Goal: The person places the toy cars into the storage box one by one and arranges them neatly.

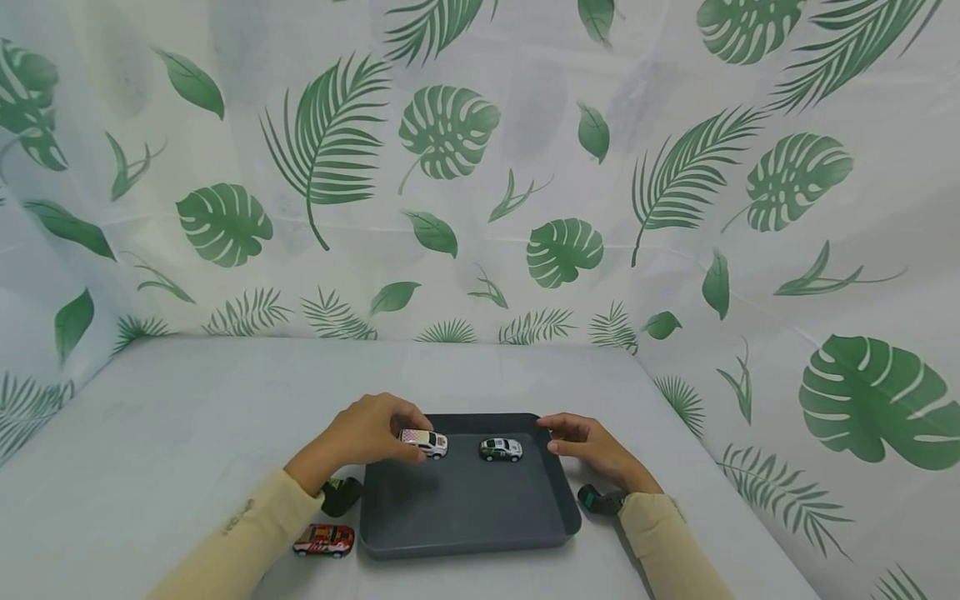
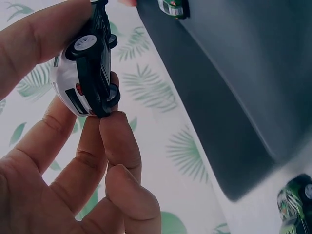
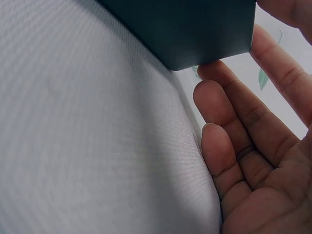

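Observation:
My left hand (image 1: 373,433) pinches a white toy car (image 1: 424,443) between thumb and fingers, just above the far left corner of a dark grey tray (image 1: 465,521). In the left wrist view the white car (image 2: 87,68) shows its black underside and wheels. A green and white car (image 1: 501,450) stands inside the tray near its far edge. My right hand (image 1: 577,442) rests at the tray's far right corner. Its relaxed fingers (image 3: 219,97) touch the corner's outer wall (image 3: 195,34), with the thumb above the rim.
A red toy car (image 1: 324,540) lies on the grey table left of the tray's near corner. A dark green car (image 2: 295,202) sits just outside the tray by my left wrist. A leaf-print cloth (image 1: 480,208) walls the back and sides.

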A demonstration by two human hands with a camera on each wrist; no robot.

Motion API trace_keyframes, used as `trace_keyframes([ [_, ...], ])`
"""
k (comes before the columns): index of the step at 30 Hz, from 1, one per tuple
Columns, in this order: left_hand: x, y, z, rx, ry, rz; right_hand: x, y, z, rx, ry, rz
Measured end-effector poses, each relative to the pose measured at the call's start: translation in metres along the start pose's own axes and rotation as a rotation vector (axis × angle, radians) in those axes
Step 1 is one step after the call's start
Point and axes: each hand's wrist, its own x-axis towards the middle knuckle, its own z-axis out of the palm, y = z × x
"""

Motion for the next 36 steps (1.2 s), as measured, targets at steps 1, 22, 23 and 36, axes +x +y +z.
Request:
trace_keyframes([
  [1,0.001,0.001,0.001,-0.002,-0.001,0.001,0.000,0.000,0.000,0.000,0.000,0.001],
  [22,0.019,0.012,0.023,-0.042,-0.005,0.010,0.001,0.001,0.000,-0.001,-0.006,-0.002],
  [23,0.020,0.012,0.024,-0.045,-0.007,0.016,0.001,0.001,-0.001,-0.001,-0.007,-0.003],
  [36,0.033,0.013,0.043,-0.184,-0.028,0.115,0.001,0.002,0.000,-0.013,0.001,0.000],
])
